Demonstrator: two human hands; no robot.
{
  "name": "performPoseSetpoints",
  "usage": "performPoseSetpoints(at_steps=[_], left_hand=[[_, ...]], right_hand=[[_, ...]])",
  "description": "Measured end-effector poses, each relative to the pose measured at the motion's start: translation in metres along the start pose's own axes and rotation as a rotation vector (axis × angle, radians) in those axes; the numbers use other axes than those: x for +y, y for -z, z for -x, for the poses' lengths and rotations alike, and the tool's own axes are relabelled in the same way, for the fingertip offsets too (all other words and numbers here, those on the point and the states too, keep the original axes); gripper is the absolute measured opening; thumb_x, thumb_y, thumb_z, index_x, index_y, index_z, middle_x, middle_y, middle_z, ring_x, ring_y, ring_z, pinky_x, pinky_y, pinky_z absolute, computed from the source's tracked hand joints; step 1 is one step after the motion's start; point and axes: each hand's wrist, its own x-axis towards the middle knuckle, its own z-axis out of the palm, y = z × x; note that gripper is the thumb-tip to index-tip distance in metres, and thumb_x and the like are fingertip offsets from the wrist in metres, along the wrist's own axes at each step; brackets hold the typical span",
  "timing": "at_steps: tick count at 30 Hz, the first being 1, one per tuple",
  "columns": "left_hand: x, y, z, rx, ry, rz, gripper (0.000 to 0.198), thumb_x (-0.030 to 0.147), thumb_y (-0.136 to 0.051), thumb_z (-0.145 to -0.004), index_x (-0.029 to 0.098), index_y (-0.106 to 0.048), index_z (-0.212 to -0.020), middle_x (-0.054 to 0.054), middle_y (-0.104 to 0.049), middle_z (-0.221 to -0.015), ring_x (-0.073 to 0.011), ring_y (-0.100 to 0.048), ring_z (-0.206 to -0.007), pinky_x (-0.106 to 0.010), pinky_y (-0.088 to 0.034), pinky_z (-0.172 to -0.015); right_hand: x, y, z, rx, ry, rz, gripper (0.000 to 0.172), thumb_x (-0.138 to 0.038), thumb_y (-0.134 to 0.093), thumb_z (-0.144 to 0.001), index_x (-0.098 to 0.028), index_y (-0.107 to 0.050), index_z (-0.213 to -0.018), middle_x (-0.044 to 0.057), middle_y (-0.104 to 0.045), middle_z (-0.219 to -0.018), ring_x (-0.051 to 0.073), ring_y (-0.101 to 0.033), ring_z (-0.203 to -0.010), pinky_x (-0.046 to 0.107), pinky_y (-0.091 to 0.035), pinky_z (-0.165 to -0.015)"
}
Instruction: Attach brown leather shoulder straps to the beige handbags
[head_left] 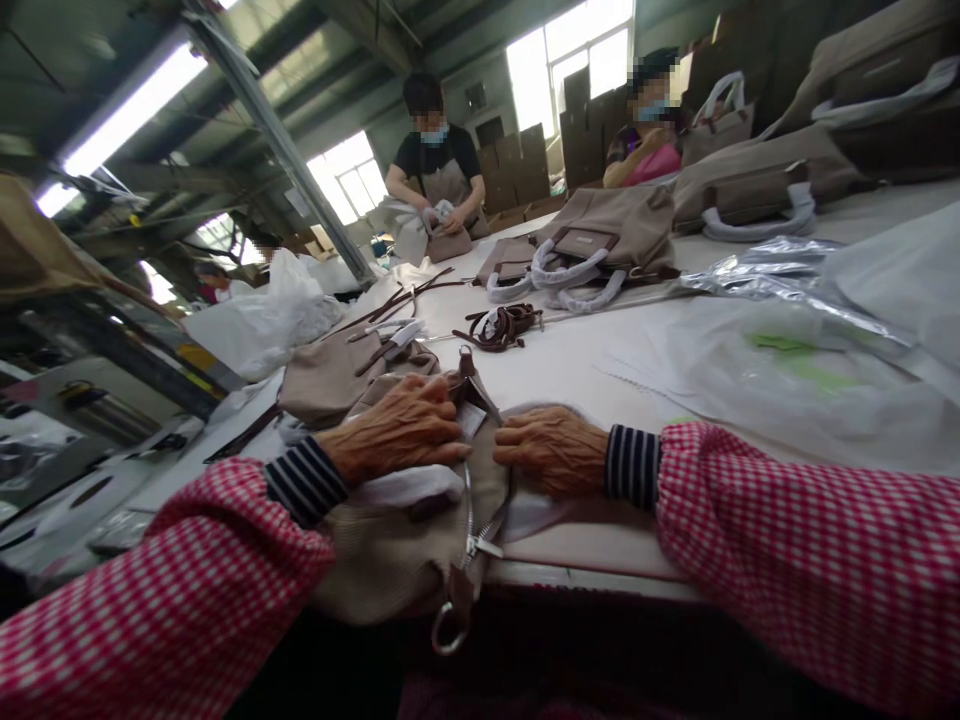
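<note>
A beige-brown handbag (390, 565) lies on its side at the table's front edge, its zipper (471, 500) partly open. My left hand (405, 428) has its fingers curled on one side of the bag's opening. On the opposite side, my right hand (551, 448) pinches the edge of the bag, fingers bent under. Between the two hands a white label (471, 420) shows inside the opening. Below them sits the zipper slider (480, 546), and a metal ring (448, 630) on a brown tab hangs over the edge. A white-wrapped handle (409, 487) lies under my left wrist.
Another handbag (322, 380) lies beyond my left hand. Coiled brown straps (499, 326) and more bags with wrapped handles (600, 235) are farther back. Clear plastic bags (795, 370) cover the right side. A metal post (277, 140) rises at left. Two masked co-workers stand across the table.
</note>
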Motion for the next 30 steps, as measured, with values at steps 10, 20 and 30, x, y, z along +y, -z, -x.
performPoseSetpoints(at_steps=[10,20,30], left_hand=[[-0.009,-0.007,0.044,0.112,0.205,0.075,0.038,0.034,-0.041,-0.108,0.019,-0.061,-0.079,-0.003,-0.066,-0.086,-0.0229,-0.053,-0.109,-0.037,-0.037,-0.095],[0.008,-0.02,0.038,0.256,0.089,-0.079,0.022,0.016,-0.052,-0.101,0.018,-0.064,-0.083,-0.005,-0.073,-0.099,-0.0247,-0.053,-0.13,-0.043,-0.037,-0.114],[0.017,0.008,-0.007,0.008,0.224,0.179,0.011,0.025,-0.061,-0.095,0.02,-0.068,-0.088,-0.002,-0.071,-0.08,-0.0186,-0.064,-0.073,-0.031,-0.04,-0.065]], right_hand=[[-0.005,0.013,-0.034,-0.162,-0.087,0.055,0.013,-0.016,-0.053,-0.096,-0.016,-0.063,-0.103,0.009,-0.067,-0.104,0.023,-0.06,-0.096,0.036,-0.047,-0.083],[-0.018,-0.01,-0.037,-0.096,-0.248,0.075,0.034,-0.009,-0.045,-0.093,-0.007,-0.059,-0.124,0.021,-0.058,-0.127,0.03,-0.056,-0.115,0.043,-0.055,-0.088],[0.002,-0.004,-0.076,-0.262,-0.36,0.056,0.04,-0.028,-0.052,-0.098,-0.017,-0.058,-0.136,0.016,-0.065,-0.132,0.028,-0.071,-0.1,0.036,-0.055,-0.076]])
